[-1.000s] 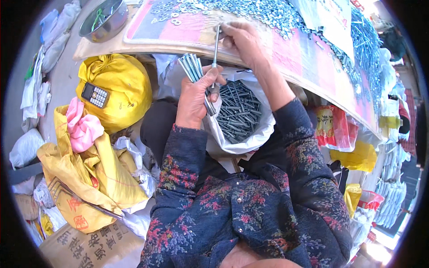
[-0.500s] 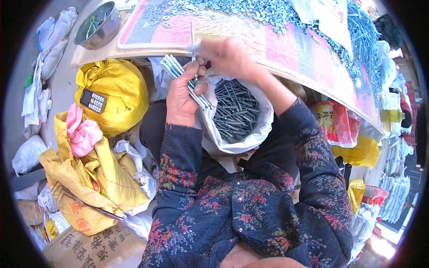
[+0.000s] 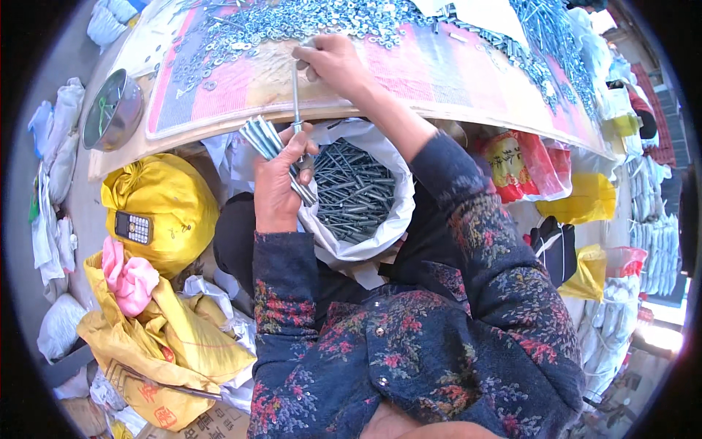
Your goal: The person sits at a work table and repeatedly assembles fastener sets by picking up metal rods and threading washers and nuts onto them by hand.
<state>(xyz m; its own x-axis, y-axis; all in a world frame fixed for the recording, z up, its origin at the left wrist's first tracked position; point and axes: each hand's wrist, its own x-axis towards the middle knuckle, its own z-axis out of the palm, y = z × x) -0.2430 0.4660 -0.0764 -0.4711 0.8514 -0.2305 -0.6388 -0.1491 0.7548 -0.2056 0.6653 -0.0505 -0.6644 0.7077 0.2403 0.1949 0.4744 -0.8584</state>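
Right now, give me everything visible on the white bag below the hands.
The white bag stands open-mouthed between the person's dark-clad legs, close to the table edge. It looks like thin, flexible plastic or fabric, with a creased, uneven, roughly round rim. Dark grey metal bolts lie jumbled inside, pointing every way. The left hand overlaps its left rim in this view; I can't tell whether they touch. Its base is hidden.

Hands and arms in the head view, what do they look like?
The left hand and right hand are bare, without gloves. The left sleeve and right sleeve are dark, with a floral print in reds, pinks and muted tones. The right one stops short of the wrist.
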